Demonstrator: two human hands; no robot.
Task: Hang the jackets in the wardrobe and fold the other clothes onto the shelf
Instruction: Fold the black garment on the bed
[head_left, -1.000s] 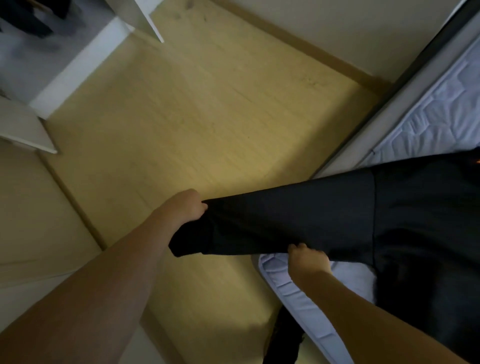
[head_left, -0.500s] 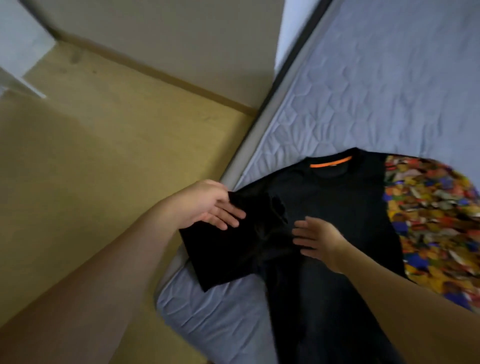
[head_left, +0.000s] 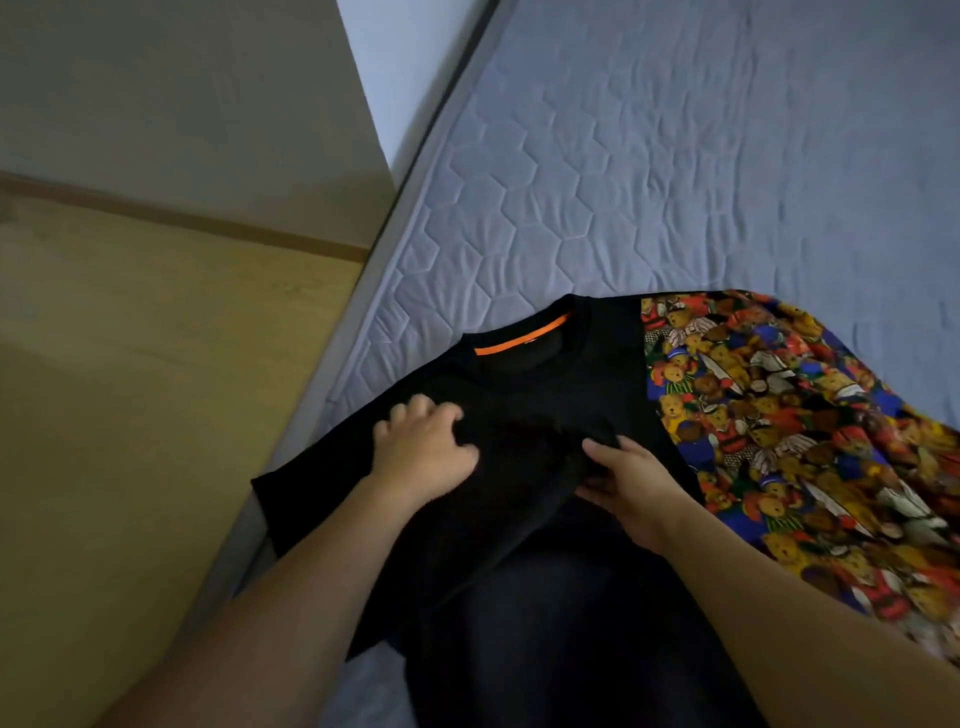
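A black T-shirt (head_left: 550, 384) with an orange strip inside the collar lies flat on the quilted grey mattress (head_left: 623, 182), collar pointing away from me. Its left sleeve is folded in over the chest. My left hand (head_left: 423, 452) sits on that folded sleeve with its fingers curled into the cloth. Just to the right, my right hand (head_left: 628, 483) pinches the edge of the fold between thumb and fingers. The shirt's lower part is dark and runs out of the bottom of the frame.
A bright garment printed with teddy bears (head_left: 779, 426) lies on the mattress against the shirt's right side. The bed's edge runs diagonally at the left, with yellow wooden floor (head_left: 130, 415) and a beige wall with a skirting board beyond it.
The view swung from the floor to the bed. The shirt, first held stretched over the bed edge, now lies flat, and both hands have brought its left sleeve in over the chest.
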